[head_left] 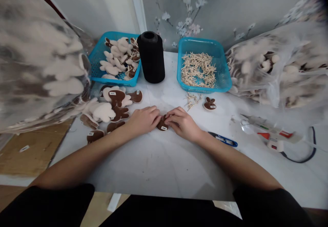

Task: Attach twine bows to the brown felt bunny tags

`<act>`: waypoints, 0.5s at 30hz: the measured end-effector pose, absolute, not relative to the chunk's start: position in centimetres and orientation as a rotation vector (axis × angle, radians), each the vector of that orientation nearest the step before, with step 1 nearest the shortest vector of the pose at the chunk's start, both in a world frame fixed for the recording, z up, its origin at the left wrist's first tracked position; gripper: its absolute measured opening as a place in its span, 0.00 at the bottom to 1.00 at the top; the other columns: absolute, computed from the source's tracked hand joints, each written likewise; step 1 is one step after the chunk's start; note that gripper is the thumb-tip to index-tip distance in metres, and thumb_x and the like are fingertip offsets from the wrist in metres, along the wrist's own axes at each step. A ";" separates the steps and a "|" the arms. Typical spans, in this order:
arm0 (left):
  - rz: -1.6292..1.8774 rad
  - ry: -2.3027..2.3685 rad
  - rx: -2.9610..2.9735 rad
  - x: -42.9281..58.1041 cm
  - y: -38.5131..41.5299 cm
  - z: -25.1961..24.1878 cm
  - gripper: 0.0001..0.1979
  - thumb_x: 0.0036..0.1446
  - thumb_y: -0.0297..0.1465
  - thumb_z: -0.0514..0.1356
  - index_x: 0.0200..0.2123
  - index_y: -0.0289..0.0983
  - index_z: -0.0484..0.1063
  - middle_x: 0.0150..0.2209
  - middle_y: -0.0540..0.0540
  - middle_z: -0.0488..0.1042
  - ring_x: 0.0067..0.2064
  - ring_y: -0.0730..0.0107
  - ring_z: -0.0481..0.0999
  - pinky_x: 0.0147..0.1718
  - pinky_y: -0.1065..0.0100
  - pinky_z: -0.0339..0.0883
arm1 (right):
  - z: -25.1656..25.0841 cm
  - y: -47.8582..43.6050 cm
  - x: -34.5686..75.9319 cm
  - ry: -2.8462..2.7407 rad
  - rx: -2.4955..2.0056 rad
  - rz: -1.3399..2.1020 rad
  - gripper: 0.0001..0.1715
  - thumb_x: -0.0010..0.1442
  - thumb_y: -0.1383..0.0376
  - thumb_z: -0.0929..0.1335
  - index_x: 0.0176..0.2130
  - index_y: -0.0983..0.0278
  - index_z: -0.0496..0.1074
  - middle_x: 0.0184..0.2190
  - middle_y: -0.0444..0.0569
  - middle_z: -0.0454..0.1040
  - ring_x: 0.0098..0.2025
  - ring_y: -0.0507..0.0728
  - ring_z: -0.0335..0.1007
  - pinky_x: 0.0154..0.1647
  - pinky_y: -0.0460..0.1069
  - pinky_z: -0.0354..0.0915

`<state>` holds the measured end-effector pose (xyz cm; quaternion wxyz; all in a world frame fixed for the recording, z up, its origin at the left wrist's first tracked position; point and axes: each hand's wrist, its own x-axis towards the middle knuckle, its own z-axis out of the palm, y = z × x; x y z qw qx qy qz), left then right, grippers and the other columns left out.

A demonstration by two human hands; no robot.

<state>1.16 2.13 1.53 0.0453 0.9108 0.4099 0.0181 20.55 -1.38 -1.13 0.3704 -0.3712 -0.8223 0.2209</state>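
Note:
A small brown plush bunny head with a white label lies on the table between my hands. My left hand is closed, with thumb and fingertips gripping its left edge. My right hand is pinched at its upper right side; the fingertips hide whether something small is between them. Left of my left hand lie several loose brown and cream plush bunny pieces. Another brown bunny head, ears up, lies beyond my right hand, beside a few short cream-coloured strips.
Blue baskets hold plush pieces and cream strips. A black thread cone stands between them. Blue thread snips and a glue gun lie at right. Stuffed plastic bags flank the table.

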 end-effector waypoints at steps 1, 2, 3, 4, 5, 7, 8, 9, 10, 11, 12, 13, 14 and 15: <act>0.073 1.269 2.784 1.1 1.9 1.5 0.12 0.61 0.33 0.49 0.31 0.35 0.69 0.32 0.44 0.71 0.34 0.65 0.71 0.21 0.69 0.54 | -1.1 -1.5 20.6 -2.082 -0.948 0.606 0.06 0.59 0.70 0.65 0.34 0.64 0.73 0.37 0.52 0.73 0.41 0.56 0.66 0.44 0.54 0.66; 0.091 1.277 2.780 1.1 1.8 1.5 0.12 0.60 0.33 0.49 0.31 0.35 0.69 0.32 0.44 0.70 0.34 0.65 0.71 0.21 0.69 0.54 | -1.0 -1.6 20.6 -2.047 -0.944 0.669 0.06 0.60 0.69 0.65 0.34 0.64 0.73 0.37 0.52 0.74 0.41 0.56 0.67 0.43 0.53 0.66; 0.105 1.279 2.773 1.1 1.6 1.5 0.11 0.60 0.32 0.50 0.30 0.35 0.69 0.31 0.44 0.70 0.34 0.65 0.71 0.21 0.69 0.54 | -1.0 -1.6 20.6 -2.008 -0.945 0.751 0.06 0.60 0.69 0.64 0.35 0.64 0.72 0.36 0.51 0.74 0.39 0.55 0.68 0.42 0.51 0.66; 0.114 1.277 2.765 1.1 1.5 1.5 0.12 0.60 0.32 0.49 0.30 0.35 0.69 0.31 0.44 0.69 0.34 0.65 0.70 0.22 0.68 0.55 | -0.9 -1.7 20.6 -1.969 -0.950 0.844 0.07 0.61 0.68 0.64 0.35 0.65 0.72 0.35 0.50 0.75 0.37 0.53 0.69 0.40 0.50 0.67; 0.117 1.274 2.759 1.1 1.4 1.5 0.12 0.60 0.32 0.49 0.30 0.35 0.69 0.31 0.44 0.69 0.34 0.65 0.70 0.22 0.68 0.55 | -0.9 -1.7 20.6 -1.931 -0.959 0.936 0.07 0.62 0.66 0.64 0.35 0.65 0.71 0.34 0.49 0.75 0.35 0.52 0.70 0.37 0.48 0.67; 0.113 1.271 2.761 1.1 1.4 1.5 0.13 0.61 0.33 0.49 0.31 0.35 0.69 0.32 0.44 0.69 0.34 0.65 0.70 0.22 0.68 0.56 | -0.9 -1.6 20.4 -1.873 -0.983 1.087 0.09 0.62 0.65 0.63 0.37 0.65 0.71 0.32 0.47 0.75 0.31 0.50 0.70 0.33 0.45 0.67; 0.106 1.268 2.770 1.1 1.5 1.4 0.13 0.61 0.33 0.48 0.31 0.35 0.69 0.32 0.43 0.69 0.34 0.65 0.70 0.22 0.69 0.56 | -0.9 -1.5 20.3 -1.861 -0.987 1.137 0.09 0.63 0.65 0.62 0.37 0.65 0.70 0.31 0.47 0.75 0.30 0.50 0.70 0.32 0.45 0.66; 0.093 1.265 2.781 1.1 1.5 1.4 0.13 0.61 0.33 0.48 0.31 0.35 0.69 0.32 0.43 0.69 0.35 0.65 0.70 0.22 0.69 0.55 | -0.9 -1.4 20.2 -1.856 -0.986 1.170 0.09 0.62 0.65 0.62 0.37 0.65 0.70 0.30 0.46 0.75 0.29 0.49 0.70 0.32 0.44 0.66; 0.078 1.259 2.792 1.0 1.6 1.4 0.13 0.61 0.34 0.48 0.32 0.35 0.68 0.32 0.44 0.70 0.35 0.65 0.70 0.22 0.69 0.55 | -1.0 -1.2 20.2 -1.859 -0.985 1.188 0.09 0.62 0.65 0.62 0.37 0.65 0.70 0.30 0.46 0.75 0.29 0.49 0.70 0.32 0.44 0.66; 0.062 1.257 2.800 1.0 1.6 1.4 0.12 0.61 0.33 0.48 0.32 0.35 0.68 0.32 0.44 0.70 0.35 0.66 0.70 0.22 0.69 0.55 | -0.9 -1.1 20.1 -1.866 -0.988 1.191 0.09 0.62 0.66 0.62 0.36 0.65 0.70 0.29 0.46 0.74 0.29 0.49 0.70 0.31 0.44 0.66; 0.050 1.259 2.807 1.0 1.7 1.4 0.12 0.62 0.33 0.48 0.32 0.35 0.68 0.32 0.44 0.70 0.35 0.66 0.70 0.22 0.69 0.54 | -0.9 -0.9 20.1 -1.878 -0.999 1.182 0.08 0.62 0.67 0.62 0.36 0.65 0.70 0.28 0.45 0.74 0.28 0.49 0.69 0.31 0.44 0.66; 0.038 1.261 2.816 0.9 1.7 1.3 0.12 0.62 0.32 0.48 0.31 0.35 0.68 0.32 0.44 0.70 0.35 0.66 0.70 0.22 0.69 0.54 | -0.8 -0.8 20.1 -1.893 -1.018 1.163 0.08 0.61 0.68 0.62 0.35 0.65 0.70 0.27 0.45 0.73 0.27 0.49 0.69 0.31 0.43 0.65; 0.025 1.265 2.825 0.8 1.8 1.3 0.12 0.62 0.32 0.48 0.32 0.35 0.68 0.32 0.44 0.70 0.36 0.66 0.70 0.22 0.70 0.54 | -0.7 -0.7 20.2 -1.908 -1.044 1.137 0.08 0.60 0.68 0.62 0.34 0.65 0.70 0.26 0.44 0.73 0.26 0.49 0.68 0.30 0.43 0.64; 0.013 1.267 2.837 0.8 1.8 1.3 0.12 0.62 0.31 0.48 0.32 0.34 0.68 0.32 0.44 0.71 0.36 0.66 0.71 0.22 0.70 0.54 | -0.6 -0.6 20.3 -1.922 -1.071 1.112 0.08 0.60 0.69 0.62 0.33 0.65 0.70 0.25 0.44 0.72 0.25 0.48 0.67 0.29 0.43 0.63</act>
